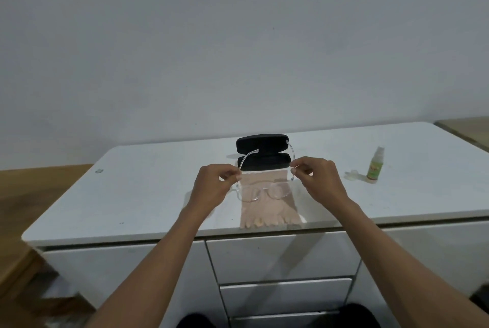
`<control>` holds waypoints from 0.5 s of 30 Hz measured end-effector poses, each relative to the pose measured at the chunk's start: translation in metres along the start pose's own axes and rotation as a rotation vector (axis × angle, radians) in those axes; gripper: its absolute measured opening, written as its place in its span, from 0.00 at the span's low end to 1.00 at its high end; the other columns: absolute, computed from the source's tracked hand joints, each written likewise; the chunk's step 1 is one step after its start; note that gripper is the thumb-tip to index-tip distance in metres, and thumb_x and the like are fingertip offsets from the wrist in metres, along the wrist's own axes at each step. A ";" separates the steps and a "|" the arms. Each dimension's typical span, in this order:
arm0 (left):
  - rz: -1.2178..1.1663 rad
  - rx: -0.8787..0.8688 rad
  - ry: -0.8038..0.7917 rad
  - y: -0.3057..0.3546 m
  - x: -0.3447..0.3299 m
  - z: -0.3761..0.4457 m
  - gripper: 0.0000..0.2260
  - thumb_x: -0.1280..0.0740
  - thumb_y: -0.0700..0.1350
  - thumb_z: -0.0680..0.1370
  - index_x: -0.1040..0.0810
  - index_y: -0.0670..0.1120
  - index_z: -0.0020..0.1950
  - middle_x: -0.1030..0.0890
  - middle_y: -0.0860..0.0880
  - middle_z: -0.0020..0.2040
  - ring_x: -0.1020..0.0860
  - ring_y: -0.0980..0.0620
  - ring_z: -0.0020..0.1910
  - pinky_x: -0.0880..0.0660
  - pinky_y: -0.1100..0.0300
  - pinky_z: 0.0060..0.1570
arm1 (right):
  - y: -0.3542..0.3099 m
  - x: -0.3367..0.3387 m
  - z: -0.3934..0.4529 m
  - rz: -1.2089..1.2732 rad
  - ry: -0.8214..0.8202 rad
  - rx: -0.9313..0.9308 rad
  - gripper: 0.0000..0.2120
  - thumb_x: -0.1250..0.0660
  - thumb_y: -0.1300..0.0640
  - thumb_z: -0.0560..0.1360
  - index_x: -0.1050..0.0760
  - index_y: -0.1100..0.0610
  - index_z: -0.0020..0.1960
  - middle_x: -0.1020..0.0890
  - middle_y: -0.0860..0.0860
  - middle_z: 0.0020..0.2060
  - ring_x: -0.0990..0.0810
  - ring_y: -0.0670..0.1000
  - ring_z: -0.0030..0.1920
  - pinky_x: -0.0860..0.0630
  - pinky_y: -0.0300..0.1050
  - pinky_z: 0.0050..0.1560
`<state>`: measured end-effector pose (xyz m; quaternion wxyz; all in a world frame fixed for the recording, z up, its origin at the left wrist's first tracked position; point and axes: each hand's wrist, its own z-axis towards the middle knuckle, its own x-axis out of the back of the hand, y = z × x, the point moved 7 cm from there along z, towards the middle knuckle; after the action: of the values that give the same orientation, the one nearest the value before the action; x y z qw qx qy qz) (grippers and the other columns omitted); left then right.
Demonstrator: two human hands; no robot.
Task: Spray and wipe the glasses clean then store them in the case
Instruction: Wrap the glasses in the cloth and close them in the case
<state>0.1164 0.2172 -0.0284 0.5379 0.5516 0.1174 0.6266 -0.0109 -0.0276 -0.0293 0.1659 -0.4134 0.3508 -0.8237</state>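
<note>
Clear-framed glasses (260, 191) hang above a beige cloth (267, 208), lenses toward me and temples unfolded, pointing away. My left hand (215, 186) pinches the left temple and my right hand (318, 179) pinches the right temple. Behind them a black case (262, 151) lies open on the white tabletop (148, 190). A small green spray bottle (373, 166) stands to the right, with its clear cap (352, 175) lying beside it.
The tabletop belongs to a white cabinet with drawers (283, 259) below the front edge. A plain wall rises behind. Wooden floor (29, 195) shows at the left, and another wooden surface (468, 129) at the far right.
</note>
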 end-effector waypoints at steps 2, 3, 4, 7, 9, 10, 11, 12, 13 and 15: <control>0.005 0.011 -0.001 -0.003 -0.001 -0.003 0.05 0.23 0.42 0.75 0.13 0.54 0.44 0.13 0.55 0.41 0.18 0.62 0.38 0.27 0.68 0.41 | -0.001 -0.002 -0.002 0.000 -0.018 -0.002 0.05 0.27 0.58 0.77 0.14 0.53 0.51 0.13 0.48 0.41 0.17 0.42 0.41 0.22 0.38 0.47; -0.002 0.020 0.002 -0.004 -0.001 -0.005 0.05 0.23 0.42 0.75 0.13 0.53 0.43 0.13 0.55 0.41 0.18 0.63 0.38 0.27 0.69 0.41 | -0.001 -0.003 -0.003 0.003 -0.026 -0.006 0.04 0.27 0.58 0.77 0.14 0.52 0.51 0.13 0.47 0.41 0.17 0.41 0.41 0.23 0.38 0.47; -0.013 0.026 0.002 -0.005 0.000 -0.006 0.05 0.23 0.42 0.75 0.13 0.52 0.44 0.13 0.54 0.41 0.18 0.64 0.38 0.27 0.71 0.40 | -0.001 -0.002 -0.003 0.005 -0.034 -0.011 0.04 0.27 0.57 0.77 0.14 0.52 0.50 0.13 0.47 0.40 0.17 0.41 0.41 0.24 0.38 0.46; -0.036 0.018 -0.039 -0.002 0.000 -0.007 0.05 0.22 0.39 0.73 0.13 0.48 0.45 0.13 0.51 0.41 0.19 0.64 0.37 0.28 0.74 0.39 | -0.001 -0.003 -0.003 0.012 -0.098 -0.036 0.05 0.27 0.59 0.75 0.15 0.50 0.48 0.13 0.47 0.39 0.15 0.43 0.41 0.22 0.41 0.46; -0.028 0.003 -0.086 0.000 -0.001 -0.006 0.10 0.22 0.37 0.72 0.14 0.51 0.47 0.13 0.52 0.42 0.18 0.63 0.40 0.28 0.74 0.40 | 0.001 -0.003 -0.001 -0.005 -0.147 -0.053 0.10 0.30 0.62 0.75 0.15 0.48 0.49 0.13 0.47 0.37 0.15 0.46 0.41 0.20 0.43 0.45; -0.016 -0.001 -0.105 0.000 -0.001 -0.005 0.14 0.24 0.36 0.72 0.15 0.54 0.49 0.14 0.54 0.43 0.18 0.62 0.42 0.27 0.73 0.41 | 0.002 -0.002 0.001 -0.018 -0.155 -0.058 0.13 0.32 0.63 0.75 0.15 0.47 0.48 0.13 0.47 0.37 0.14 0.48 0.42 0.19 0.45 0.45; 0.003 -0.002 -0.118 0.000 -0.001 -0.004 0.18 0.26 0.34 0.72 0.16 0.56 0.51 0.14 0.56 0.44 0.19 0.61 0.45 0.26 0.71 0.42 | 0.003 0.000 0.003 -0.025 -0.160 -0.062 0.15 0.34 0.65 0.74 0.16 0.46 0.48 0.12 0.47 0.37 0.14 0.48 0.42 0.18 0.45 0.46; 0.019 0.000 -0.126 -0.002 0.000 -0.004 0.21 0.29 0.32 0.72 0.17 0.58 0.53 0.15 0.56 0.46 0.19 0.60 0.48 0.26 0.69 0.43 | 0.004 0.002 0.004 -0.029 -0.166 -0.066 0.18 0.36 0.67 0.72 0.16 0.46 0.48 0.12 0.46 0.37 0.14 0.48 0.43 0.18 0.45 0.46; 0.029 0.001 -0.128 -0.003 0.000 -0.003 0.23 0.32 0.31 0.72 0.17 0.58 0.54 0.15 0.56 0.48 0.20 0.58 0.49 0.25 0.67 0.44 | 0.006 0.003 0.006 -0.029 -0.173 -0.071 0.19 0.37 0.68 0.71 0.16 0.46 0.47 0.12 0.46 0.38 0.14 0.48 0.45 0.18 0.44 0.47; 0.036 -0.003 -0.112 -0.006 0.002 0.001 0.23 0.35 0.30 0.72 0.16 0.56 0.55 0.15 0.54 0.49 0.19 0.55 0.49 0.26 0.68 0.44 | 0.009 0.005 0.010 -0.020 -0.172 -0.088 0.20 0.37 0.70 0.72 0.17 0.46 0.46 0.12 0.48 0.40 0.14 0.48 0.47 0.19 0.43 0.49</control>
<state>0.1210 0.2206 -0.0316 0.5332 0.5870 0.0763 0.6044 -0.0058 -0.0411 -0.0294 0.1690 -0.4930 0.3669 -0.7706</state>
